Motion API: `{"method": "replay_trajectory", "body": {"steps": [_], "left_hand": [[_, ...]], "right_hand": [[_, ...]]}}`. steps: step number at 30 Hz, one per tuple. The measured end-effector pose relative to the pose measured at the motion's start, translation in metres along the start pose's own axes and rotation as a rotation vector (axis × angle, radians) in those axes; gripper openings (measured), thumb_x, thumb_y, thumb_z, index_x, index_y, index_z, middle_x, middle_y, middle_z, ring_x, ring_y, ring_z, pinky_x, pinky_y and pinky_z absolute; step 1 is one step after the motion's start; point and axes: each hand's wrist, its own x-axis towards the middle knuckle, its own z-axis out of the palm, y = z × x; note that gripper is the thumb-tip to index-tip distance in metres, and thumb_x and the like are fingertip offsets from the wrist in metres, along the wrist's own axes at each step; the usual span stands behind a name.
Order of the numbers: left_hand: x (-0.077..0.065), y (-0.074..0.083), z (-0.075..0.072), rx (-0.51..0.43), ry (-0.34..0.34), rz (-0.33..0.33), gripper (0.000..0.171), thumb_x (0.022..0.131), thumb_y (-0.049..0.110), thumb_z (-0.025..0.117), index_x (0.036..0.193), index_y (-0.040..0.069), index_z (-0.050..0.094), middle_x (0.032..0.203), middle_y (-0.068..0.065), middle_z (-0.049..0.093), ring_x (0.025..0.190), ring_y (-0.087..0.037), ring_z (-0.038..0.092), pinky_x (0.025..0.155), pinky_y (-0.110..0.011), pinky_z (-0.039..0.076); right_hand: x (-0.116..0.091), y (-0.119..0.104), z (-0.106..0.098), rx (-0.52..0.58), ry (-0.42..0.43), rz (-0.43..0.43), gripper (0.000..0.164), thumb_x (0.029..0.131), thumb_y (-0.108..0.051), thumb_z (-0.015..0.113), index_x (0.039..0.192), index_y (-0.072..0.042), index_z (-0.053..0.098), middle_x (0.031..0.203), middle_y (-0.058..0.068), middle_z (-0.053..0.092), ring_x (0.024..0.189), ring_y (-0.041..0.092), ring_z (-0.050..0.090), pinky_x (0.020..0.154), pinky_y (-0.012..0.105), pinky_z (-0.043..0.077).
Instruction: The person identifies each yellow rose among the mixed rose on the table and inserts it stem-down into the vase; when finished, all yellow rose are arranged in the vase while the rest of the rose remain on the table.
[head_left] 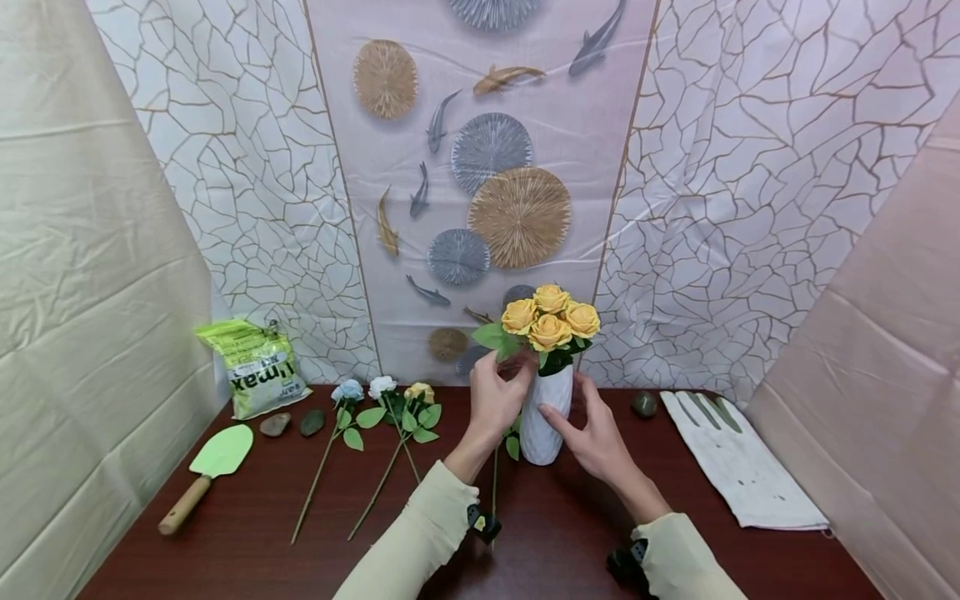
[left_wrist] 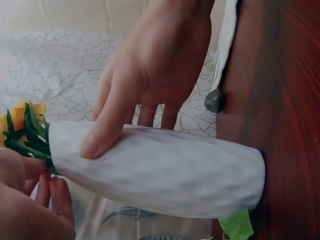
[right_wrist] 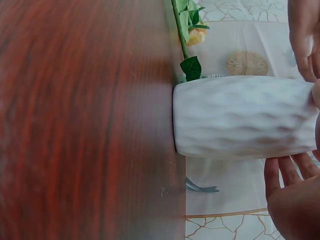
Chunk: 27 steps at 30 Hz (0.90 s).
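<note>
A textured white vase stands upright on the table, with several yellow roses rising from its mouth. My right hand holds the vase around its upper part, the thumb across the near side, as the left wrist view also shows. At the rim, my left hand pinches the green stem of a yellow rose with thumb and fingers; leaves partly hide the fingertips. Behind my left wrist, another stem with green leaves lies on the table, its bloom hidden in the head view.
Left of the vase lie a blue rose, a white rose and a yellow rose. Farther left are a green trowel, stones and a green bag. White gloves and a dark stone lie right.
</note>
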Motion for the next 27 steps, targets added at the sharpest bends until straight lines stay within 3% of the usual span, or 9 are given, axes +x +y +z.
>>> {"method": "replay_trajectory", "body": {"steps": [5, 9, 12, 17, 23, 27], "left_hand": [[0.006, 0.0, 0.004, 0.029, -0.021, -0.085, 0.007, 0.091, 0.036, 0.074, 0.092, 0.03, 0.075, 0.092, 0.009, 0.076, 0.092, -0.007, 0.072, 0.082, -0.031, 0.059], [0.007, -0.003, -0.001, -0.016, -0.062, -0.14, 0.009, 0.089, 0.036, 0.077, 0.094, 0.029, 0.078, 0.095, 0.009, 0.077, 0.094, -0.01, 0.072, 0.081, -0.032, 0.059], [0.004, -0.006, -0.006, -0.068, -0.094, -0.165, 0.013, 0.09, 0.035, 0.077, 0.101, 0.029, 0.079, 0.102, 0.008, 0.077, 0.1, -0.014, 0.071, 0.082, -0.034, 0.059], [-0.003, -0.008, -0.016, -0.044, -0.137, -0.144, 0.019, 0.09, 0.04, 0.076, 0.106, 0.032, 0.078, 0.105, 0.009, 0.077, 0.1, -0.013, 0.071, 0.078, -0.032, 0.058], [-0.016, -0.014, -0.043, 0.023, -0.164, -0.062, 0.017, 0.092, 0.031, 0.075, 0.108, 0.028, 0.077, 0.102, 0.007, 0.077, 0.097, -0.01, 0.072, 0.084, -0.028, 0.06], [-0.02, -0.024, -0.072, 0.048, -0.12, -0.077, 0.013, 0.092, 0.024, 0.076, 0.105, 0.025, 0.077, 0.1, 0.004, 0.077, 0.095, -0.013, 0.073, 0.087, -0.028, 0.059]], "right_hand": [[0.002, 0.025, 0.005, -0.026, 0.01, 0.002, 0.065, 0.094, -0.031, 0.072, 0.148, -0.016, 0.04, 0.131, 0.005, 0.062, 0.121, 0.018, 0.06, 0.097, 0.044, 0.051], [0.002, 0.015, 0.004, -0.021, 0.008, 0.01, 0.064, 0.094, -0.029, 0.073, 0.147, -0.012, 0.042, 0.13, 0.007, 0.063, 0.121, 0.021, 0.06, 0.097, 0.047, 0.051], [0.0, 0.001, 0.0, -0.023, 0.004, 0.011, 0.063, 0.093, -0.026, 0.074, 0.145, -0.007, 0.043, 0.13, 0.009, 0.063, 0.122, 0.022, 0.06, 0.099, 0.048, 0.049], [0.001, 0.024, 0.005, -0.024, 0.019, -0.009, 0.065, 0.093, -0.025, 0.075, 0.147, -0.012, 0.041, 0.131, 0.008, 0.063, 0.123, 0.021, 0.059, 0.1, 0.049, 0.048], [0.002, 0.043, 0.008, -0.03, 0.005, 0.009, 0.066, 0.092, -0.035, 0.074, 0.147, -0.022, 0.04, 0.13, -0.001, 0.062, 0.122, 0.014, 0.059, 0.099, 0.043, 0.05], [0.003, 0.042, 0.008, -0.023, 0.006, 0.014, 0.067, 0.092, -0.038, 0.074, 0.148, -0.021, 0.04, 0.131, -0.002, 0.062, 0.122, 0.015, 0.059, 0.099, 0.042, 0.05]]}}
